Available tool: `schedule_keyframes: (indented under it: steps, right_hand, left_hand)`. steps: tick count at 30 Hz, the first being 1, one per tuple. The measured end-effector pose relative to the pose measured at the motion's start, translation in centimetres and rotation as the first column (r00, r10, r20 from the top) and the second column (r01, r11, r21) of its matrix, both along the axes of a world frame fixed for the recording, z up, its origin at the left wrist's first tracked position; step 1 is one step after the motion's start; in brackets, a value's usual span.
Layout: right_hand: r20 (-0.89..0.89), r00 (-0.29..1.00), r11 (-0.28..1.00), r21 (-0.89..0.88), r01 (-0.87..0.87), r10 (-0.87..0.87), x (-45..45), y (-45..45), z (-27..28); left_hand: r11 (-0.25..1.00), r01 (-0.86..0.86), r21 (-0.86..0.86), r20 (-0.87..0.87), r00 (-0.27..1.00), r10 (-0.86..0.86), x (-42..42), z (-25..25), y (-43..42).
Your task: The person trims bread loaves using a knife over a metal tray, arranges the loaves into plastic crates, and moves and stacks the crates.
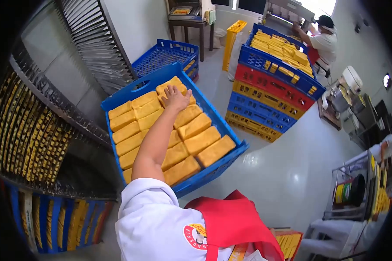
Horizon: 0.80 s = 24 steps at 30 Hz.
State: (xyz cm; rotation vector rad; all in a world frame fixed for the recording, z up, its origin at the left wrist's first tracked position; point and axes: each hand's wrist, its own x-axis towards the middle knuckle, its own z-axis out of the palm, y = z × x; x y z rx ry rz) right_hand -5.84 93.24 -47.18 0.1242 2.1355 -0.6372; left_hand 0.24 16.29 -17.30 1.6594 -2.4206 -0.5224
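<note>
My left hand [176,99] reaches into a blue plastic crate [212,170], palm down with its fingers spread. It lies on a golden, block-shaped bread loaf [175,82] at the crate's far end and grips nothing. Several similar bread loaves [203,137] fill the crate in close rows. My forearm covers some of the middle ones. A dark gap shows beside one loaf near the crate's near right corner. My right hand is out of the picture.
Stacked crates [265,93] hold more bread at the upper right. Beyond them, a co-worker [323,45] works at a machine. Tall metal racks [56,102] stand at left. Another blue crate [161,58] sits behind mine. A mixer [350,80] and a metal cart [350,191] line the right.
</note>
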Motion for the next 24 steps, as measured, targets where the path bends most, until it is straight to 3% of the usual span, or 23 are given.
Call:
schedule_keyframes:
  steps: [4,6,9,10,11,12,14,16,18,19,20,21,23,24]
  right_hand:
    - [0.035,0.985,0.986,0.008,-0.168,0.168,-12.5,-4.3,-0.6]
    - [0.051,0.96,0.961,0.012,-0.277,0.276,-19.3,-6.5,-0.8]
    - [0.059,0.833,0.834,0.025,-0.551,0.549,-31.4,-10.6,-0.9]
    - [0.033,0.666,0.665,0.036,-0.746,0.745,-36.1,-11.6,-1.5]
    - [-0.05,0.357,0.36,0.062,-0.931,0.933,-41.3,-13.1,-1.8]
    - [-0.152,0.108,0.125,0.109,-0.986,0.983,-45.7,-15.7,-1.3]
    - [-0.244,0.305,0.365,0.259,-0.894,0.921,-50.7,-24.4,3.8]
    - [-0.129,-0.128,-0.07,0.38,-0.922,0.983,-57.5,-33.7,1.8]
    - [-0.323,-0.113,-0.036,0.236,-0.971,0.94,-58.6,-44.9,3.6]
    - [-0.371,0.051,0.109,0.136,-0.985,0.927,-54.7,-51.3,8.5]
    - [-0.358,0.158,0.172,0.006,-0.985,0.92,-52.6,-56.4,9.8]
    - [-0.354,0.085,0.108,0.046,-0.993,0.931,-49.5,-61.5,12.0]
    - [-0.554,0.004,-0.049,-0.082,-0.995,0.833,-43.3,-68.4,15.0]
    - [-0.402,-0.045,-0.087,-0.088,-0.992,0.915,-40.7,-72.0,15.5]
  left_hand:
    - [0.99,-0.133,-0.045,0.083,0.987,0.136,-3.7,-3.8,-2.5]
    - [0.981,-0.13,-0.144,0.222,0.962,0.16,-4.5,-3.8,-2.2]
    - [0.978,-0.094,-0.184,0.192,0.973,0.13,-3.9,-3.6,-2.0]
    - [0.981,-0.074,-0.178,0.158,0.982,0.102,-3.9,-3.2,-1.7]
    - [0.98,-0.092,-0.175,0.176,0.977,0.123,-4.8,-2.7,-1.9]
    - [0.988,-0.099,-0.118,0.143,0.983,0.116,-5.1,-2.2,-1.8]
    - [0.981,-0.189,-0.05,0.118,0.974,0.194,-4.6,-2.0,-0.8]
    - [0.979,-0.139,-0.152,0.061,0.987,0.149,-4.7,-2.6,-0.4]
    - [0.964,-0.201,-0.175,0.011,0.979,0.206,-4.5,-3.7,0.0]
    - [0.959,-0.2,-0.203,-0.049,0.98,0.194,-4.4,-4.0,-0.2]
    - [0.951,-0.228,-0.208,-0.051,0.974,0.222,-4.3,-3.9,-0.2]
    - [0.948,-0.249,-0.2,-0.079,0.968,0.238,-4.4,-3.9,0.0]
    - [0.939,-0.269,-0.213,-0.121,0.961,0.248,-4.7,-4.4,-0.1]
    - [0.939,-0.267,-0.215,-0.126,0.961,0.244,-4.8,-4.5,-0.2]
